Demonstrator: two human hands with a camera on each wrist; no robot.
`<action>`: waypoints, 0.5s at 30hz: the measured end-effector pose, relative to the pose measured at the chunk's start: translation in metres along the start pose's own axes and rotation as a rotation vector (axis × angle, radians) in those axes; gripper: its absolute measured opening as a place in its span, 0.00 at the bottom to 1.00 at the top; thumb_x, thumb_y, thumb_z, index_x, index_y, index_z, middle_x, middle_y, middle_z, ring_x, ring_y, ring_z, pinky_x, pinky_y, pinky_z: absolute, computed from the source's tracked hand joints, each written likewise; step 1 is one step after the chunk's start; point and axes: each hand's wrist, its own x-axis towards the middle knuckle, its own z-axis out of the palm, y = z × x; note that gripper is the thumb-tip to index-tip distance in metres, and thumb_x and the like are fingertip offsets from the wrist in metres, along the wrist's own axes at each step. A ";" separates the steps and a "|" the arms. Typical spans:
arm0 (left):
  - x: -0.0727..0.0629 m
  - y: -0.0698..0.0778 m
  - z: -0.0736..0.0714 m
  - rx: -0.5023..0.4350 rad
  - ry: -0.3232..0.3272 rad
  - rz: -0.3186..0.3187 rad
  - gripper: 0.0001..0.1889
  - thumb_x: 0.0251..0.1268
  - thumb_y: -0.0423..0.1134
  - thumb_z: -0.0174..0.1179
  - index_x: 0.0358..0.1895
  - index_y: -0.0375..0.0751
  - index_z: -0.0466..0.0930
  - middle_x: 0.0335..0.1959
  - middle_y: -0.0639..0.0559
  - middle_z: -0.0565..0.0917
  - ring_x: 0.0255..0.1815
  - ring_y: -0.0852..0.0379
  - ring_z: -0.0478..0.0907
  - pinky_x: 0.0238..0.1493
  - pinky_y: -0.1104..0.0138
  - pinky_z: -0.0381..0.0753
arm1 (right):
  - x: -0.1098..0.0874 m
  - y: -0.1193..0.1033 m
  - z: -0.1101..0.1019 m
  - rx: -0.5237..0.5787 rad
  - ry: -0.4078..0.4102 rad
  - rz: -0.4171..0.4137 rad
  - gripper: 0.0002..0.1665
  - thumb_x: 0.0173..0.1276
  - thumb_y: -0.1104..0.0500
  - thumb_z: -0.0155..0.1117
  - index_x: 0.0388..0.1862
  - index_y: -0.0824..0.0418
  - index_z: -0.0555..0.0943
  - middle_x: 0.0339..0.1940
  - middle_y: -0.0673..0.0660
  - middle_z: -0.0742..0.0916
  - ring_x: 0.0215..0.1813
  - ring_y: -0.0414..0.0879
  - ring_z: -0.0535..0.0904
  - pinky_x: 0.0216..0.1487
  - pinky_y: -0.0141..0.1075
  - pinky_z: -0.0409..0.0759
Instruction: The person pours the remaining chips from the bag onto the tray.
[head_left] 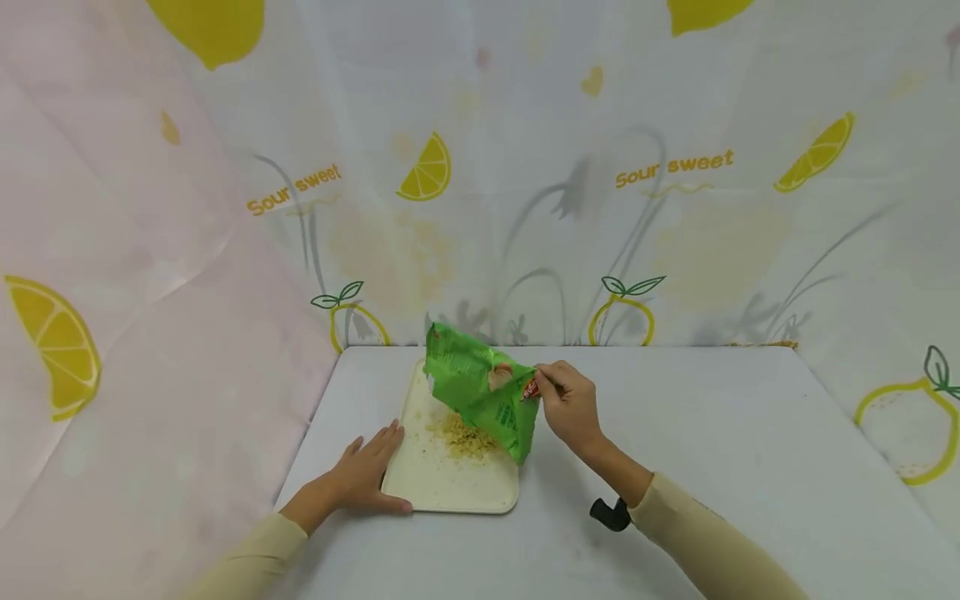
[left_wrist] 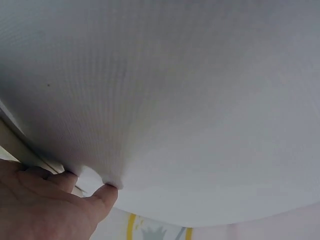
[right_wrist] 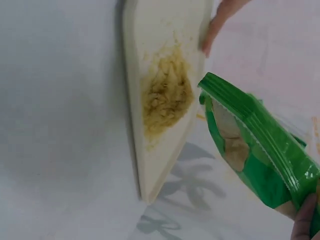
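Observation:
A cream rectangular tray (head_left: 450, 492) lies on the white table, with a heap of yellowish crumbs (head_left: 465, 437) near its middle. My right hand (head_left: 573, 408) pinches a green plastic snack bag (head_left: 472, 379) by its right end, holding it tilted over the tray. In the right wrist view the green bag (right_wrist: 260, 150) gapes at its torn top, and the crumbs (right_wrist: 167, 95) lie apart from it. At the tray's left edge, my left hand (head_left: 363, 477) rests with fingers stretched out, touching the rim. The left wrist view catches only part of the left hand (left_wrist: 60, 202).
The white table (head_left: 675, 467) stretches to the right of the tray. A small black curved piece (head_left: 611, 514) shows by the right wrist. Lemon-printed cloth (head_left: 495, 208) hangs behind the table and along its left side.

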 end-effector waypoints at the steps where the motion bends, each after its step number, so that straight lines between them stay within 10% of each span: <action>1: 0.000 0.001 0.002 -0.003 0.002 0.003 0.69 0.42 0.77 0.65 0.78 0.29 0.47 0.79 0.32 0.50 0.79 0.34 0.50 0.69 0.31 0.49 | -0.004 0.002 0.001 -0.017 -0.026 0.004 0.08 0.66 0.74 0.62 0.38 0.70 0.87 0.28 0.59 0.85 0.27 0.36 0.75 0.27 0.26 0.76; 15: 0.001 -0.001 0.006 0.017 0.023 -0.020 0.69 0.42 0.77 0.65 0.79 0.32 0.46 0.80 0.36 0.49 0.80 0.38 0.50 0.71 0.33 0.49 | -0.003 0.004 0.005 -0.032 0.037 -0.109 0.08 0.63 0.78 0.62 0.36 0.72 0.86 0.27 0.61 0.83 0.26 0.41 0.74 0.27 0.24 0.72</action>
